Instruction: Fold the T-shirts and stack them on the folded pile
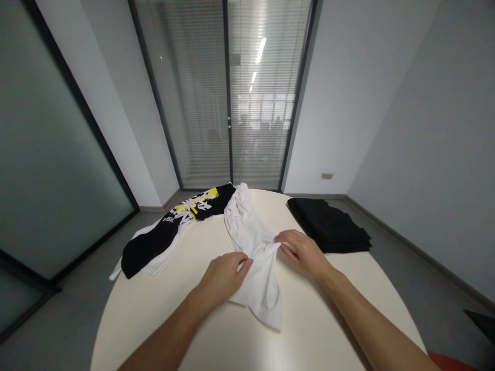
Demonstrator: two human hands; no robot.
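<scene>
A crumpled white garment (pixel 251 242) lies stretched from the far edge toward me on a round cream table (pixel 313 319). My left hand (pixel 226 273) is closed on a fold of the garment at its left side. On the other side, my right hand (pixel 303 250) pinches the cloth near its right edge. Both hands sit close together over the garment's middle part.
A black garment with white and yellow print (pixel 170 229) drapes over the table's far left edge, on top of white cloth. A stack of folded black clothes (pixel 328 224) sits at the far right. Glass doors with blinds (pixel 228 93) stand behind.
</scene>
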